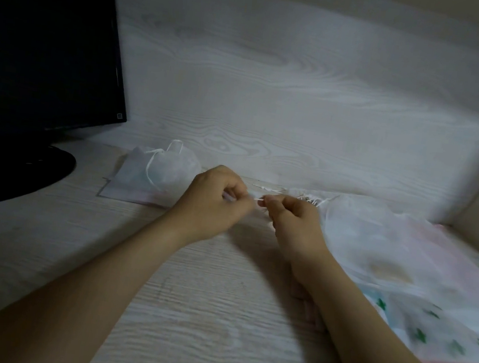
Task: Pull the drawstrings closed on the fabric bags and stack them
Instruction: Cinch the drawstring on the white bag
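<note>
A black monitor (35, 65) is seen at the far left of the desk (186, 310). Just right of it, a cinched white bag (160, 174) lies flat. Further right, the left hand (218, 199) is curled, pinching a white drawstring (257, 198). The right hand (290, 220) is pinched on the same string, its wrist against a sheer bag (389, 254) spread farthest from the monitor.
</note>
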Demonstrator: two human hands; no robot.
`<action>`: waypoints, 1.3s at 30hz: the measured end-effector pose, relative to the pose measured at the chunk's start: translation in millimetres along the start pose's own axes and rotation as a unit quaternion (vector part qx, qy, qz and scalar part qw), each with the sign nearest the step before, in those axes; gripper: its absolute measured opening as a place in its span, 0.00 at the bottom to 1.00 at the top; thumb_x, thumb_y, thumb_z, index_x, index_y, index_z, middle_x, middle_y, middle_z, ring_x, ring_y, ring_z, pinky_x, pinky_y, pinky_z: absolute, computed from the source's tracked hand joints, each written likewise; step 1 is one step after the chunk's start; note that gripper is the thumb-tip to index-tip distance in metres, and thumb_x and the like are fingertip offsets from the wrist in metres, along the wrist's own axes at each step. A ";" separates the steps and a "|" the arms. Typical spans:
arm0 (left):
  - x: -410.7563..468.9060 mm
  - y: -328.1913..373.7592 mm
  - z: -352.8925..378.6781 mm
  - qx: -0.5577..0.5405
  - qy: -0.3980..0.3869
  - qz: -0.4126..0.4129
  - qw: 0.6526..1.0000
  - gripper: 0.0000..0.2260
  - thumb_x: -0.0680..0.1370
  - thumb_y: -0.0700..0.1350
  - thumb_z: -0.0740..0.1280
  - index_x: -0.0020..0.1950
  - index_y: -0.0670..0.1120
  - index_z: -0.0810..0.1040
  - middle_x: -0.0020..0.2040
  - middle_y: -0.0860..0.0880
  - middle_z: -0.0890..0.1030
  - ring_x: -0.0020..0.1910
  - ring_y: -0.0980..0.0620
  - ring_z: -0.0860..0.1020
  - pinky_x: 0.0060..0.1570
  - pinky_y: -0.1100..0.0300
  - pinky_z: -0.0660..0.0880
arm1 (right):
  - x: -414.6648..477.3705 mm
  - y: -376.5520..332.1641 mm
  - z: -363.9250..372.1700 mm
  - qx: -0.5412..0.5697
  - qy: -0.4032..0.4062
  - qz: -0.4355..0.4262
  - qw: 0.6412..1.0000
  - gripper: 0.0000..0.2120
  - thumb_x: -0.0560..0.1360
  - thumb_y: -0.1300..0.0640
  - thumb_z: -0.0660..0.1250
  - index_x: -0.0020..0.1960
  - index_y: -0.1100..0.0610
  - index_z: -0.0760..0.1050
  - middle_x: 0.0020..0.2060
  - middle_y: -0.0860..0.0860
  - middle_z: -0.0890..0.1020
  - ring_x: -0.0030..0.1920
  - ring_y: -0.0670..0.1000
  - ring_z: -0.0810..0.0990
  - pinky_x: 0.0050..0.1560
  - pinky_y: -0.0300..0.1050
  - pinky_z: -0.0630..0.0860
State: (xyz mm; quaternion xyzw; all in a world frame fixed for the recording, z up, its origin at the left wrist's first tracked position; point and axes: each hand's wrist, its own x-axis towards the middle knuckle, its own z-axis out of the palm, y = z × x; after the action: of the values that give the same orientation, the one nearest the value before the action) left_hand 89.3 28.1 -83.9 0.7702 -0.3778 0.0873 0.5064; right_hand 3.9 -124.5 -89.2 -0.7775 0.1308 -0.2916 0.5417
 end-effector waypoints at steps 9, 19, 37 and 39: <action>7.3 13.7 -15.3 -0.382 0.065 -0.163 0.907 0.12 0.84 0.45 0.69 0.43 0.42 0.77 0.44 0.41 0.87 0.53 0.41 0.87 0.62 0.46 0.81 | -0.4 0.4 -5.0 -0.012 0.015 -0.015 1.000 0.12 0.81 0.57 0.68 0.41 0.54 0.85 0.28 0.39 0.81 0.31 0.37 0.76 0.34 0.31 0.70; 14.4 -3.1 -17.7 -0.244 0.151 -0.179 0.941 0.10 0.79 0.43 0.68 0.46 0.54 0.69 0.31 0.53 0.69 0.28 0.53 0.64 0.30 0.58 0.64 | -1.4 5.8 -3.2 -0.242 -0.055 -0.169 0.954 0.10 0.79 0.58 0.68 0.51 0.49 0.87 0.41 0.44 0.85 0.41 0.41 0.82 0.46 0.37 0.75; -2.4 -14.8 -15.8 0.245 -0.025 0.015 0.969 0.11 0.78 0.63 0.72 0.45 0.57 0.80 0.37 0.59 0.81 0.42 0.57 0.80 0.41 0.56 0.76 | -1.9 -1.1 -10.8 -0.225 0.045 -0.145 0.963 0.09 0.76 0.62 0.69 0.50 0.54 0.88 0.39 0.46 0.87 0.38 0.41 0.81 0.42 0.24 0.69; -4.2 -14.8 -14.3 0.255 -0.043 0.007 0.966 0.12 0.78 0.66 0.70 0.45 0.58 0.80 0.40 0.58 0.81 0.43 0.56 0.80 0.41 0.57 0.74 | -2.8 0.7 -9.3 -0.228 0.029 -0.140 0.963 0.12 0.76 0.62 0.68 0.53 0.52 0.87 0.33 0.45 0.84 0.34 0.42 0.79 0.41 0.29 0.70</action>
State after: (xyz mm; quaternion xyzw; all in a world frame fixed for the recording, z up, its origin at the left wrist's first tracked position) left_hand 99.9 45.3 -89.9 0.8744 -0.3694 0.1514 0.2758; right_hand -3.8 -130.4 -88.5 -0.8823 0.0999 -0.3491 0.2995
